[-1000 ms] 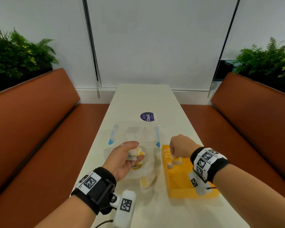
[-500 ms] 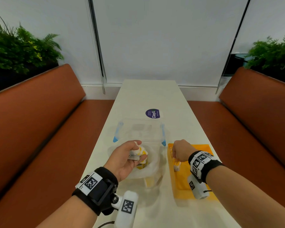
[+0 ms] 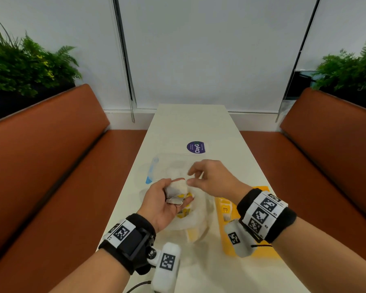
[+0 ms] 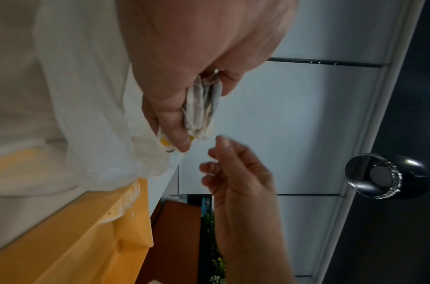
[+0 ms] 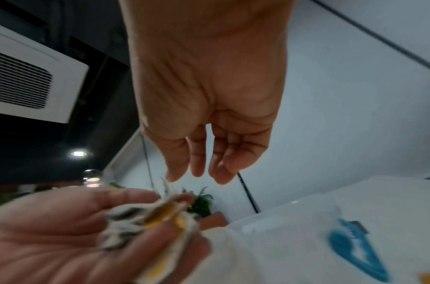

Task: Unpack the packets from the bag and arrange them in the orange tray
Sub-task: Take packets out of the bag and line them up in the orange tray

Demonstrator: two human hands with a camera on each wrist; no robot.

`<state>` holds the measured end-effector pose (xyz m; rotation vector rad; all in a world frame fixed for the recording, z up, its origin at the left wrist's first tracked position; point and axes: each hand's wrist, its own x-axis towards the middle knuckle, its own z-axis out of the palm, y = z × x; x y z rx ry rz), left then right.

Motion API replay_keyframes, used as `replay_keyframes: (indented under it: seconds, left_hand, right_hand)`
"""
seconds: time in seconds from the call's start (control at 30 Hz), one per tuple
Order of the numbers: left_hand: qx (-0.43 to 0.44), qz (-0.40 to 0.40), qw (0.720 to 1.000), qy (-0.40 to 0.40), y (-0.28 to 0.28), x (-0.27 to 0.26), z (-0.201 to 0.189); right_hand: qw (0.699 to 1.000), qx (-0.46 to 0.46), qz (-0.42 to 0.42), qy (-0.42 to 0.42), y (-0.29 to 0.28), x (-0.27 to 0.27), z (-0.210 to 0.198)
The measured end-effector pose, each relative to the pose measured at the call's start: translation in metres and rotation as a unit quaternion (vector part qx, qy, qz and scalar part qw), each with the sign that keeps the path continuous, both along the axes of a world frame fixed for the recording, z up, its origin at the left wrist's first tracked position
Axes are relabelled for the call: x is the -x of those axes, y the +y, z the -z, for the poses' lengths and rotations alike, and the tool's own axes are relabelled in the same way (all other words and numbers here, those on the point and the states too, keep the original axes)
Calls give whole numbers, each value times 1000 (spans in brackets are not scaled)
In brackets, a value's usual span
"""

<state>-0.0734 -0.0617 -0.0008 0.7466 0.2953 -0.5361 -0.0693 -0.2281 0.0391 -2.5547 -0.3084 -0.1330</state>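
Note:
My left hand (image 3: 185, 190) lies palm up over the bag and grips a small stack of pale packets (image 3: 174, 193) with yellow tags; the left wrist view shows the packets (image 4: 202, 107) edge-on between thumb and fingers. My right hand (image 3: 190, 177) hovers just right of the stack, empty, its fingers loosely bent, thumb and forefinger tips a little apart. From the right wrist view, the right hand (image 5: 204, 173) hangs above the stack (image 5: 155, 217). The crumpled clear bag (image 3: 199, 218) lies under both hands with yellow packets inside. The orange tray (image 3: 262, 189) sits to the right and holds a few packets (image 3: 225, 210).
A clear plastic box with blue clips (image 3: 150, 174) stands just beyond the bag. Further back a round purple sticker (image 3: 195, 147) lies on the narrow white table (image 3: 188, 123). Brown benches run along both sides.
My right hand has left the orange tray, opened, and moved up and left to the stack in my left hand. The left hand has risen slightly with its packets.

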Motion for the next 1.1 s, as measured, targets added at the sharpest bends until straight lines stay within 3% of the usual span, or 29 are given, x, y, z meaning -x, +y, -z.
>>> replay_keyframes:
  seconds: [0.13,0.27,0.5,0.9,1.1]
  left_hand:
    - [18,13,1000,-17,-1,2,-4]
    - [19,21,999,-17,2,2,-5]
    - [-24,45,999,2,0,1,0]
    - [-65,50,997,-16,2,4,-10]
    - [-107,29,993,-45,4,5,-7]
  right_hand:
    - [995,48,-71,49,22,8,-11]
    - [991,35,-98,80,22,10,-14]
    - [996,-8,-84,-30,24,14,-14]
    - [989,59,-115,-77,24,19,-17]
    - [996,5,-80,-51,15,23,-26]
